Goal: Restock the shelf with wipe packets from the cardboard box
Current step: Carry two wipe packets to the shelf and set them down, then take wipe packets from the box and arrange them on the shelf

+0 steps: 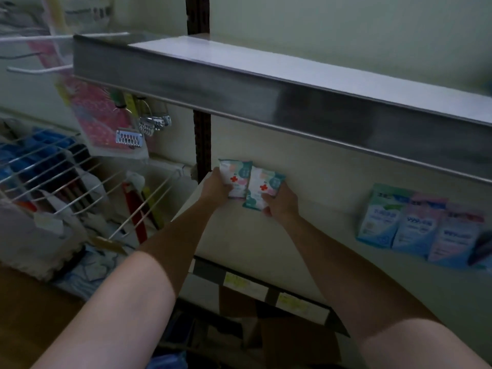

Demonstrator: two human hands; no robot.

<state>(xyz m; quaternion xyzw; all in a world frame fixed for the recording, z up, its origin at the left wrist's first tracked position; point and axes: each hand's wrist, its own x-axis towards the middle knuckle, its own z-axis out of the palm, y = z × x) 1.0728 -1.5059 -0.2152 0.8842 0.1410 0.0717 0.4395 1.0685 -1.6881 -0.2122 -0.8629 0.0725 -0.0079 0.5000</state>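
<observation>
Both arms reached forward onto the white shelf (255, 235), beneath a metal-fronted upper shelf (266, 102). The left hand (217, 189) gripped a wipe packet (235, 177), fingers curled round its left edge, the packet standing upright near the shelf's left rear corner. The right hand (279, 199) gripped a second packet (262, 189) at its lower right edge, thumb and fingers wrapped about it. The two packets touched side by side, the second slightly overlapping the first and tilted. Both bore a red cross on white with teal borders. Whether either packet's base rested on the shelf could not be determined.

Well apart to the right, a row of blue and pink packets (415, 227) stood on the same shelf against the back wall. Price labels (290, 302) were fixed along the shelf's front edge. Below the shelf, a cardboard box (279, 339) lay partly in view, its contents indistinct. To the left, a wire rack (66, 179) held assorted goods, and metal clips (143, 129) hung from hooks above it.
</observation>
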